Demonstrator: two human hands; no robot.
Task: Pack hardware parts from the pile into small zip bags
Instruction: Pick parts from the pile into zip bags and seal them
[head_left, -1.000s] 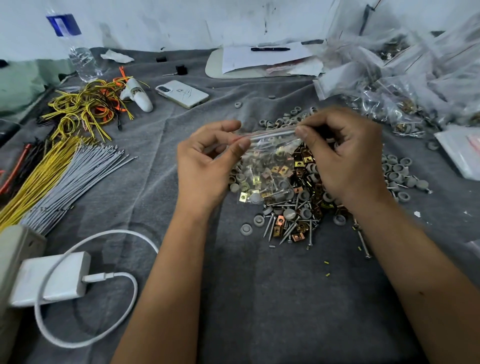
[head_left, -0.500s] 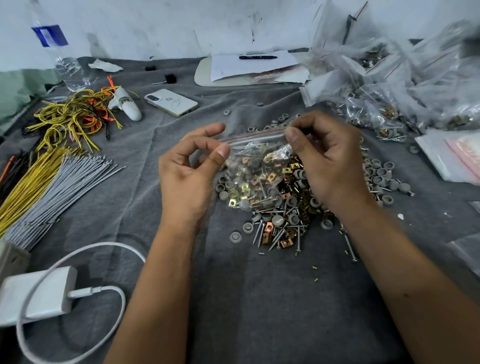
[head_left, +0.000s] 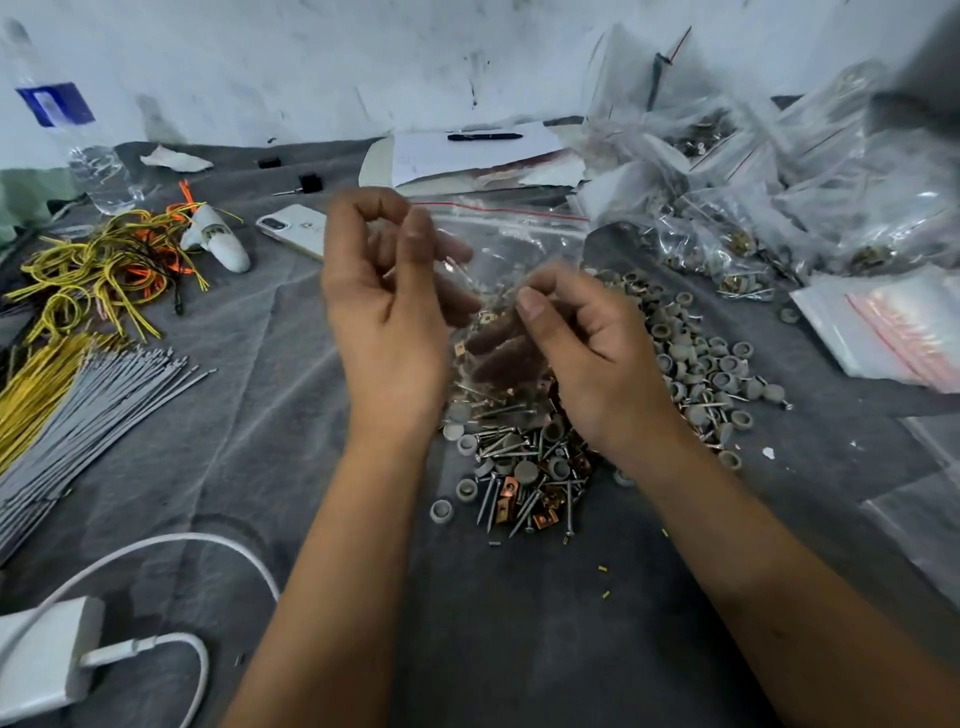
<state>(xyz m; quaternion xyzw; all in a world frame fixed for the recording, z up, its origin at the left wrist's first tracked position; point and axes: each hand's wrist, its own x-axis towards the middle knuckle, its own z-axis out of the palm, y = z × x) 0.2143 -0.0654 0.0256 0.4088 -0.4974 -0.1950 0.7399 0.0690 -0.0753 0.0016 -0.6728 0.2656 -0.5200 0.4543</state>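
A clear zip bag (head_left: 519, 244) with a red seal line hangs tilted between my hands, above the pile of hardware parts (head_left: 524, 467): screws, grey caps and copper clips on the grey cloth. My left hand (head_left: 384, 322) pinches the bag's upper left corner with curled fingers. My right hand (head_left: 597, 364) grips the lower part, thumb in front and fingers showing through the plastic. What the bag holds is blurred; a few screws show near its middle.
Filled bags (head_left: 727, 208) are heaped at the back right, with a stack of empty zip bags (head_left: 883, 332) in front. On the left lie yellow wires (head_left: 104, 260), grey ties (head_left: 93, 405), a phone (head_left: 296, 228), a bottle (head_left: 88, 156) and a charger (head_left: 41, 660).
Both hands were pinching the bag's top seal low over the pile. The bag has since swung upward and my right hand has dropped to its lower part.
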